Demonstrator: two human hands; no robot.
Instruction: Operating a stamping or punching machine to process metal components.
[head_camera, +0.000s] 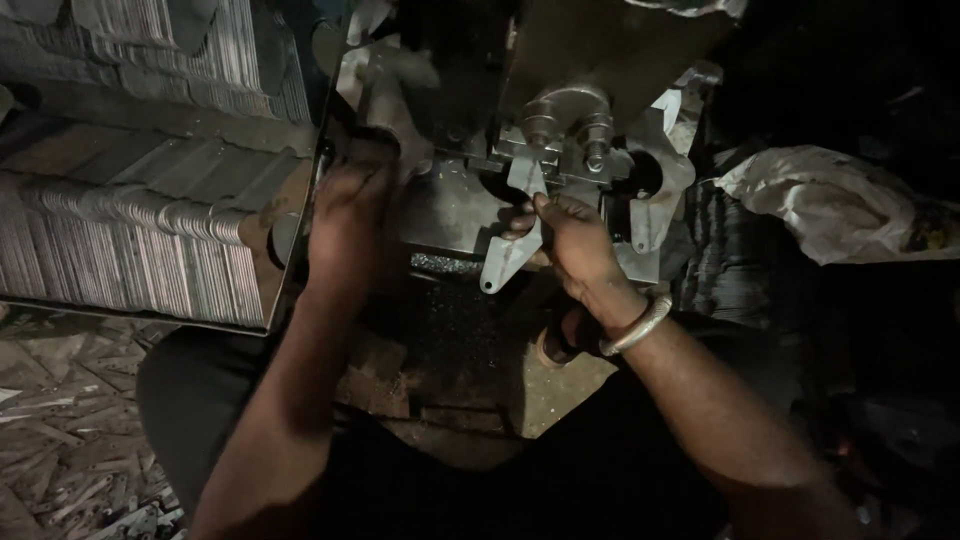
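Note:
My right hand (568, 240) pinches a flat, angled grey metal blank (512, 250) and holds its upper end against the die area under the clamp bolts (565, 125) of a press machine (470, 205). A metal bangle (636, 326) circles that wrist. My left hand (345, 225) rests at the machine's left edge, fingers curled over the rim beside a tray of stacked metal pieces (130, 250); whether it holds anything is hidden in the dark. Another finished-looking blank (655, 195) lies to the right of the die.
Rows of thin stacked metal blanks fill the tray at left. Metal offcuts (60, 440) litter the floor at bottom left. A crumpled white sack (830, 200) lies at right, with a dark stack of pieces (725, 255) beside it.

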